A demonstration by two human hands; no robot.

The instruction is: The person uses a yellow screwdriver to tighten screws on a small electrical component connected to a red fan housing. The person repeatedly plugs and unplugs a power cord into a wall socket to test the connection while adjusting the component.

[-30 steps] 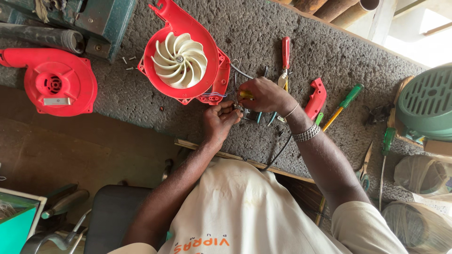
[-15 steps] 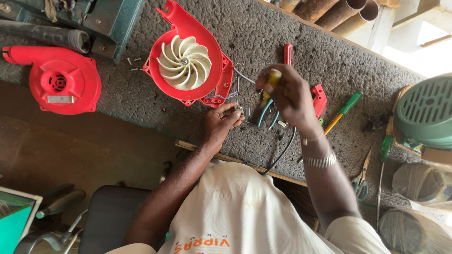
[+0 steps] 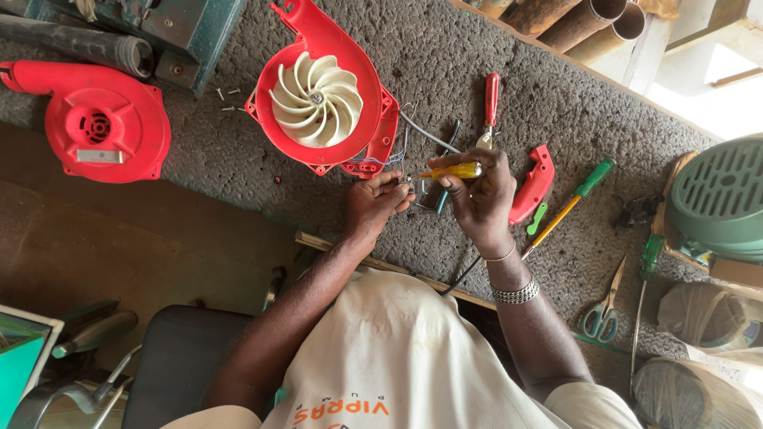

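1. The right hand [image 3: 481, 199] grips a yellow screwdriver [image 3: 453, 170] in a closed fist, with the handle lying nearly level and pointing toward the left hand.
2. The left hand [image 3: 373, 208] pinches a small metal part [image 3: 427, 192] at its fingertips, just beside the screwdriver's tip; what the part is cannot be told.
3. Both hands are just below the open red blower housing [image 3: 322, 91], which lies on the grey tabletop [image 3: 445, 56] with its cream fan wheel [image 3: 315, 98] facing up.
4. Thin wires [image 3: 397, 151] run from the housing's lower edge toward the hands.
5. To the left of the housing, well apart, lies a second red blower [image 3: 91, 119].
6. To the right of the housing lie a red-handled tool [image 3: 491, 99], a curved red cover piece [image 3: 536, 183] and a green-handled screwdriver [image 3: 574, 200].
7. Farther right of the housing are scissors [image 3: 604, 306] and a green round grille [image 3: 719, 199].
8. A few loose screws [image 3: 226, 97] lie just left of the housing.
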